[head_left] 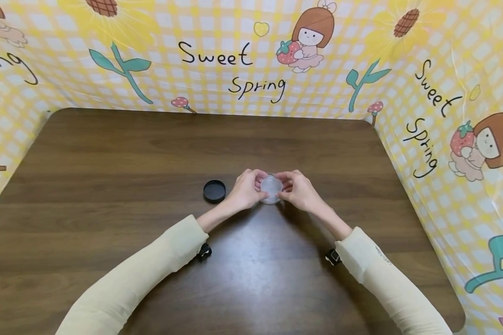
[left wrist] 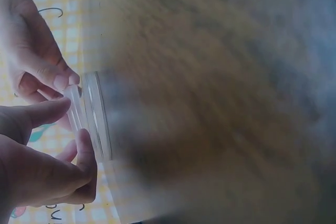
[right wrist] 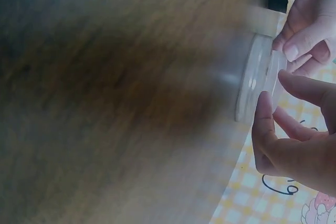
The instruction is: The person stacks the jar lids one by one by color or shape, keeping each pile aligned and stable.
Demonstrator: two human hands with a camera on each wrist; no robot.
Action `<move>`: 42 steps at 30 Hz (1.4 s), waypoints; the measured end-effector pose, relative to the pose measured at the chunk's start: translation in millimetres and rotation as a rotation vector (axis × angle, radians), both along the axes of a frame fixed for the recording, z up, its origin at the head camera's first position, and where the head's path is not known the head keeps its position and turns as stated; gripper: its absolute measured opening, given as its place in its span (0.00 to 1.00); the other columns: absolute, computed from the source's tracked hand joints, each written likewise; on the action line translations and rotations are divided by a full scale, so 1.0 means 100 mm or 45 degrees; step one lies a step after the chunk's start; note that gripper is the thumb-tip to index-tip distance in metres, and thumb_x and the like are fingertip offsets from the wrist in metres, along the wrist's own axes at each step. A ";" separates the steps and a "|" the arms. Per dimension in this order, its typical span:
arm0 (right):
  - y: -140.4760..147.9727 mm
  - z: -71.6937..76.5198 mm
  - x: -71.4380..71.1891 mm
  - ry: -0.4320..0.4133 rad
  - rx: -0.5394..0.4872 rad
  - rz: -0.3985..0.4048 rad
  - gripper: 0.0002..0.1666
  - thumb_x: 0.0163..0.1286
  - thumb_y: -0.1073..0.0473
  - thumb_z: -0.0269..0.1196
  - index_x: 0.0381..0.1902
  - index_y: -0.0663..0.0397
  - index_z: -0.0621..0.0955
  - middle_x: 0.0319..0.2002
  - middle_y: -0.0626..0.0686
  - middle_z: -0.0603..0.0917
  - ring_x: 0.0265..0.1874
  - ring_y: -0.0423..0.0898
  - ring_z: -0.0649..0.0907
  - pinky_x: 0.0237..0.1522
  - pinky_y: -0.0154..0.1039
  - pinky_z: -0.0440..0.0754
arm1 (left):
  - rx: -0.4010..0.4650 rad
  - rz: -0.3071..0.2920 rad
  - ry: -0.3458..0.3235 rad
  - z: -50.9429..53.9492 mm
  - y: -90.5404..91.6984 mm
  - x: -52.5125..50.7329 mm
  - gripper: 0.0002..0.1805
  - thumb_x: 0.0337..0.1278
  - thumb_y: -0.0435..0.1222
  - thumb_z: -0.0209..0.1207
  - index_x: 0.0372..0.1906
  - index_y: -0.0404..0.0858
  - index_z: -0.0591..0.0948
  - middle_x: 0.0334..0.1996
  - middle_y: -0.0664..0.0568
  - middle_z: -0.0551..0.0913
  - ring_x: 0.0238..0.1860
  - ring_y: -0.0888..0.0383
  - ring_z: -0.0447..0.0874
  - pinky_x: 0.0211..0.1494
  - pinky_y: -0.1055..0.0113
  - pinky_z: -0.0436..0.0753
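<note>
A translucent inner lid (head_left: 271, 185) is held level between both hands, just over a shallow clear round jar (left wrist: 98, 114) that stands on the table. The left hand (head_left: 247, 190) pinches the lid's left side with thumb and fingers. On its right side the right hand (head_left: 301, 190) does the same. In the right wrist view, the inner lid (right wrist: 274, 74) appears as a thin pale disc above the jar (right wrist: 253, 85); whether they touch I cannot tell. A black round cap (head_left: 214, 192) lies beside the left hand, hollow side up.
The brown wood-grain table (head_left: 151, 149) has rounded far corners. A yellow checked curtain (head_left: 218, 28) with printed flowers and lettering hangs behind it and along the sides. Black straps (head_left: 204, 252) show under the sleeve cuffs.
</note>
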State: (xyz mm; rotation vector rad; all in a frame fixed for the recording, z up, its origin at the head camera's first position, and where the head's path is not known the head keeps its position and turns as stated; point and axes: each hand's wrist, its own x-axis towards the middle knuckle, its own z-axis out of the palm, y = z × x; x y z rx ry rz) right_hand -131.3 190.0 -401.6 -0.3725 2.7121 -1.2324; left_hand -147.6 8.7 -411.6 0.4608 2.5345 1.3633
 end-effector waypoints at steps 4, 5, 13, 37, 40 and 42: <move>0.00 -0.03 -0.01 0.004 -0.008 0.010 0.27 0.54 0.74 0.69 0.54 0.71 0.78 0.44 0.65 0.73 0.40 0.55 0.83 0.42 0.41 0.82 | -0.039 -0.003 0.013 -0.01 0.01 -0.01 0.24 0.46 0.28 0.70 0.52 0.30 0.78 0.42 0.43 0.76 0.43 0.53 0.76 0.47 0.67 0.78; 0.00 -0.03 -0.01 0.006 -0.006 0.013 0.27 0.54 0.75 0.69 0.54 0.71 0.78 0.44 0.65 0.73 0.39 0.55 0.83 0.42 0.41 0.82 | -0.044 -0.002 0.014 -0.01 0.01 -0.02 0.24 0.46 0.28 0.70 0.52 0.30 0.79 0.42 0.43 0.76 0.43 0.53 0.76 0.47 0.67 0.78; 0.00 -0.05 -0.02 0.031 0.020 0.044 0.27 0.52 0.76 0.67 0.53 0.74 0.77 0.43 0.67 0.72 0.39 0.56 0.83 0.42 0.41 0.82 | -0.082 -0.019 0.052 -0.05 0.04 -0.04 0.25 0.44 0.27 0.71 0.52 0.29 0.78 0.42 0.43 0.76 0.44 0.53 0.74 0.47 0.66 0.76; 0.02 -0.07 0.00 0.046 0.052 0.010 0.27 0.53 0.74 0.68 0.53 0.72 0.78 0.43 0.66 0.73 0.40 0.56 0.83 0.43 0.44 0.82 | -0.102 -0.045 0.128 -0.03 0.09 0.00 0.34 0.41 0.25 0.71 0.59 0.31 0.73 0.41 0.42 0.76 0.46 0.51 0.70 0.48 0.63 0.74; 0.01 -0.06 0.02 0.058 0.045 0.000 0.26 0.53 0.74 0.69 0.53 0.72 0.79 0.43 0.66 0.73 0.40 0.56 0.83 0.44 0.45 0.82 | -0.096 -0.046 0.119 -0.04 0.08 0.00 0.34 0.42 0.25 0.71 0.59 0.31 0.72 0.41 0.42 0.76 0.46 0.52 0.70 0.48 0.64 0.75; 0.00 -0.06 0.03 0.064 0.032 -0.005 0.26 0.53 0.74 0.69 0.53 0.72 0.79 0.43 0.66 0.73 0.40 0.57 0.83 0.43 0.45 0.82 | -0.088 -0.046 0.113 -0.05 0.08 0.00 0.33 0.43 0.25 0.71 0.59 0.31 0.72 0.41 0.42 0.75 0.45 0.52 0.71 0.47 0.64 0.75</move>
